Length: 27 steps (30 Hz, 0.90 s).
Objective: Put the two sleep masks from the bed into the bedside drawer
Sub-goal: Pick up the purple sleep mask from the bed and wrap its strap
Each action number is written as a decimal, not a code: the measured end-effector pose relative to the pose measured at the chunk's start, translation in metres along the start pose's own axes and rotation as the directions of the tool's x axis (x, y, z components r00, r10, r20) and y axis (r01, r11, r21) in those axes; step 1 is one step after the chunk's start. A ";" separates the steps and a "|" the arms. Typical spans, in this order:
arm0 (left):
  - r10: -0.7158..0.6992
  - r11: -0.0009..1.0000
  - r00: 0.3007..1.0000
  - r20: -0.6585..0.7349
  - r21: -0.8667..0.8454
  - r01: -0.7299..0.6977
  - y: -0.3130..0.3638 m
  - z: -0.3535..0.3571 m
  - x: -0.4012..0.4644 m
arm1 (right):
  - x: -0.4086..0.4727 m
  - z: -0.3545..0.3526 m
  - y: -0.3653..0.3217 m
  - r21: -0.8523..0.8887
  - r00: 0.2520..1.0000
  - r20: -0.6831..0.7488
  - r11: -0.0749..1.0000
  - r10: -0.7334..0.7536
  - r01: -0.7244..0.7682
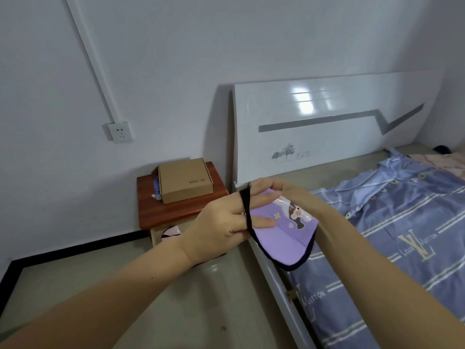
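Both hands, left hand (221,222) and right hand (274,190), grip the purple sleep mask (284,238) above the bed's edge (274,278); open drawer (157,235) at nine o'clock. Soft, light, floppy; best pinched by fabric or strap (246,210).

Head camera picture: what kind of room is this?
Most likely a bedroom. There is a bed with a white headboard and blue bedding, a wooden bedside table beside it, and two hands holding a purple sleep mask.
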<state>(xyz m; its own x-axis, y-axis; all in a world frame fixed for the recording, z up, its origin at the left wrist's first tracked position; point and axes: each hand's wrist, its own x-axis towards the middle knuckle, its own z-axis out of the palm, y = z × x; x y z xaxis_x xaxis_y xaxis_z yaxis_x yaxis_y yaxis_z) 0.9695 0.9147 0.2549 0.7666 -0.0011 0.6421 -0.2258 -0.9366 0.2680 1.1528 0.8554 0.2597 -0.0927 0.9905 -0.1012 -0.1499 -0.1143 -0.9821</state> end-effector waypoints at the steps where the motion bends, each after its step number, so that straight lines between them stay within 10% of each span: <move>1: -0.011 0.999 0.999 -0.043 0.030 0.012 -0.004 0.000 -0.003 | 0.000 0.000 0.002 0.100 0.998 -0.042 0.994 -0.048 0.052; 5: -0.132 0.982 0.969 -0.207 0.106 0.156 -0.013 -0.010 -0.012 | -0.015 0.000 0.009 0.247 0.972 -0.189 0.952 -0.138 0.183; 17: -0.054 0.907 0.949 -0.312 0.382 0.177 -0.048 -0.011 -0.027 | -0.020 -0.007 0.022 0.313 0.993 -0.056 0.943 -0.101 0.113; 27: -0.212 0.884 0.880 -0.424 0.300 0.358 -0.044 0.019 -0.025 | 0.013 -0.002 0.035 0.246 0.961 -0.269 0.961 -0.060 0.129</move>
<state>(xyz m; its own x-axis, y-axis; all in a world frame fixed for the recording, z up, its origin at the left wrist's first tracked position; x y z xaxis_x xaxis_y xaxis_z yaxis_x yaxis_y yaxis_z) 0.9715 0.9487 0.2130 0.4678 0.3463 0.8132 0.2546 -0.9338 0.2512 1.1482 0.8643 0.2236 0.1847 0.9794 -0.0811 -0.3979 -0.0009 -0.9174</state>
